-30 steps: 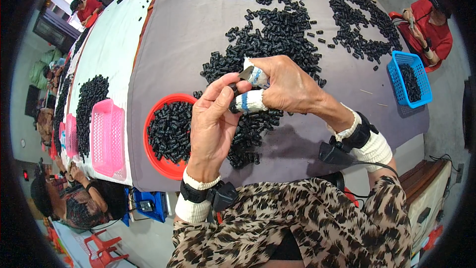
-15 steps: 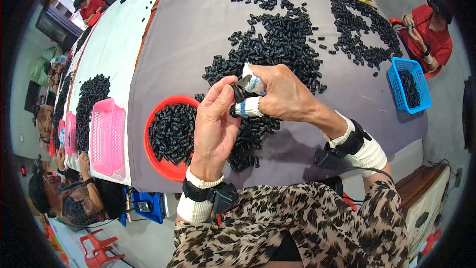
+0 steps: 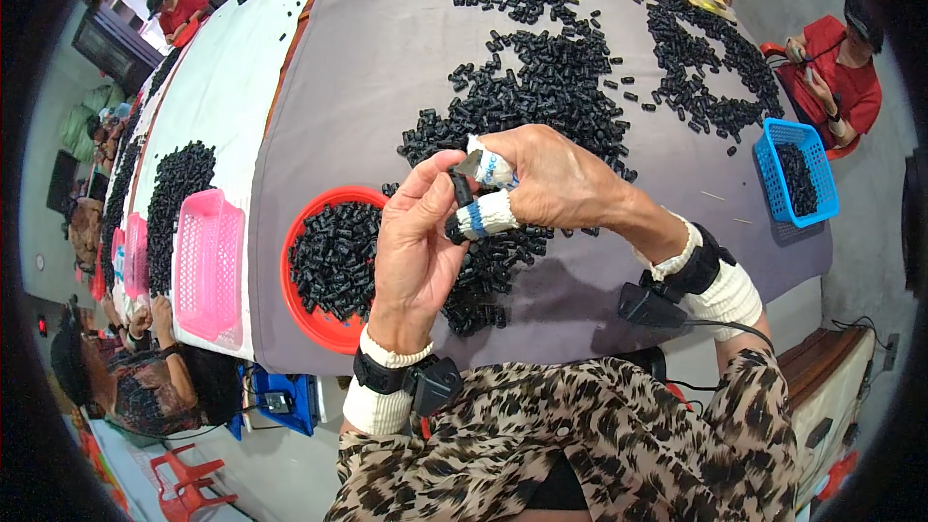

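My left hand point(image 3: 414, 244) and my right hand point(image 3: 553, 180) meet above the grey table point(image 3: 377, 68), pinching a small black tube-shaped part point(image 3: 461, 190) between them. Two fingertips of my right hand are wrapped in white tape with blue marks. Both wrists carry black strapped devices over white bands. Just left of my hands a red round tray point(image 3: 314, 319) holds several black parts. A loose heap of the same black parts point(image 3: 541, 87) spreads across the table beyond my hands and under them.
A blue basket point(image 3: 773, 174) of black parts sits at the right table edge by a seated person in red point(image 3: 836, 68). A pink basket point(image 3: 208, 261) rests on the white-covered table to the left, where other people sit. Red lids lie far off.
My hands have stayed together over the pile, shifting slightly; the fingers have re-gripped the small black part between them.
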Available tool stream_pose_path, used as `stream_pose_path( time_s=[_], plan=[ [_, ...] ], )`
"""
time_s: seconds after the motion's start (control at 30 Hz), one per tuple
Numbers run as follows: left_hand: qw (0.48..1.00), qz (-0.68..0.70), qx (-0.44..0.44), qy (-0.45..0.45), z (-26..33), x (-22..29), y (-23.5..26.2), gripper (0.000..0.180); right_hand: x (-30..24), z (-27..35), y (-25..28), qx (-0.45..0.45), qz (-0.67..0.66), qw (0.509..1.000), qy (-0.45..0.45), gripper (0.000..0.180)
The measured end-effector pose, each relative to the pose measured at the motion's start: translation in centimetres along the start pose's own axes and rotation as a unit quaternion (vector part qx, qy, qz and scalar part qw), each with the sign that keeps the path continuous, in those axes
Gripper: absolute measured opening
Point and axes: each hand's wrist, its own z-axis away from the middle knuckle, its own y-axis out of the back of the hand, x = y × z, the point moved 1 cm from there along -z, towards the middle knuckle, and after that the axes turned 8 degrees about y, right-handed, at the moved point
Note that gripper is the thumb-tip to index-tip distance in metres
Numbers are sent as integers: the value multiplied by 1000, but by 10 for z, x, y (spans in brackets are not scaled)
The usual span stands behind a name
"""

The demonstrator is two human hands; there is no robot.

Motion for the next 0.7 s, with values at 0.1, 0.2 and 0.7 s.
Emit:
stream_pose_path(
  time_s=[0.1,0.2,0.7],
  plan=[
    [1000,6,-11,-3,-1,-1,2,25,2,-2,0,-3,29,1000,9,31],
    [1000,-9,1,-7,-1,-1,0,25,-2,-2,2,-20,12,1000,-10,30],
    [997,-70,23,-21,0,1,-1,23,-1,-2,2,-60,27,998,-1,25]
  ],
)
